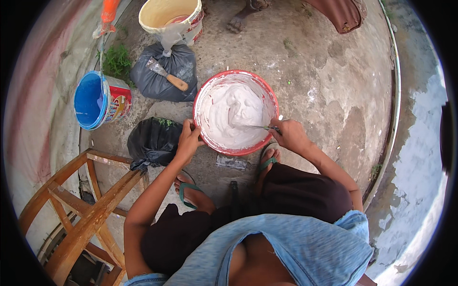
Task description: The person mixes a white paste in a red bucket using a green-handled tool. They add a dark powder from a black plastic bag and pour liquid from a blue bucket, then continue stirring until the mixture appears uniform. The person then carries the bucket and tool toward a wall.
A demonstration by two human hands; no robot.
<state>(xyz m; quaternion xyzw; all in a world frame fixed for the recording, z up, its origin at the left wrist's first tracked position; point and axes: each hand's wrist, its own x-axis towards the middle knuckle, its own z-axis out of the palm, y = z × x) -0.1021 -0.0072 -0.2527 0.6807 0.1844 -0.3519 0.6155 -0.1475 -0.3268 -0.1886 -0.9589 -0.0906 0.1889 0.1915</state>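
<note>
A red round basin point(198, 106) stands on the ground in front of my feet, its inner wall smeared white. Thick white paste point(234, 107) fills it, heaped and swirled in the middle. My left hand point(189, 138) is closed on the basin's near-left rim. At the near-right rim, my right hand point(289, 135) grips the dark handle of a trowel-like tool point(253, 127). Its grey metal end lies partly sunk in the paste, so its full shape is hidden.
Left of the basin lie a grey tied bag point(143, 86) with a wooden-handled scraper point(167, 74) on it, and a black bag point(150, 140). Beyond are a blue-lined bucket point(89, 101) and a cream bucket point(164, 12). A wooden frame point(90, 219) stands near left. Another person's foot point(236, 24) shows far ahead.
</note>
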